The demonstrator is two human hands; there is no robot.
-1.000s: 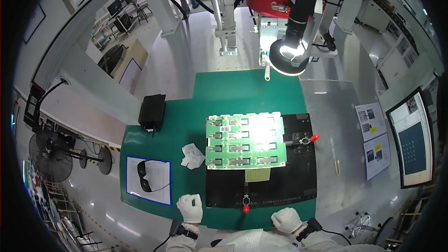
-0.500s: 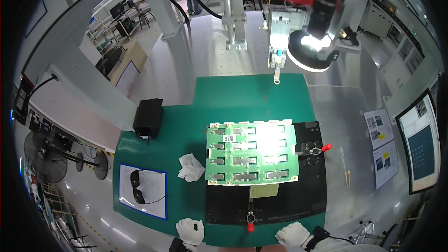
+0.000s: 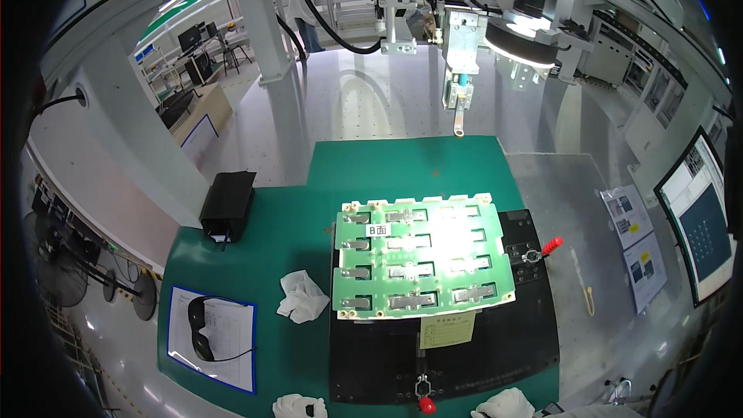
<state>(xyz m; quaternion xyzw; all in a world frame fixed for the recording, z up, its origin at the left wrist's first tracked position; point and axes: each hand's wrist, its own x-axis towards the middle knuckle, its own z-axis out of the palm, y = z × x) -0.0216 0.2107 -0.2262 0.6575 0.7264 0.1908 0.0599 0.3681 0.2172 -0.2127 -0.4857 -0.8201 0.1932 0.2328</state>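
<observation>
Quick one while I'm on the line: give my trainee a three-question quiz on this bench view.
1. True or false: the green panel of circuit boards lies on the black fixture plate.
2. What lies nearer the white-gloved left hand: the crumpled white cloth or the black box?
3. Which side of the green mat holds the clipboard sheet with dark safety glasses: A left, B right?

Key: 1 true; 2 crumpled white cloth; 3 A.
</observation>
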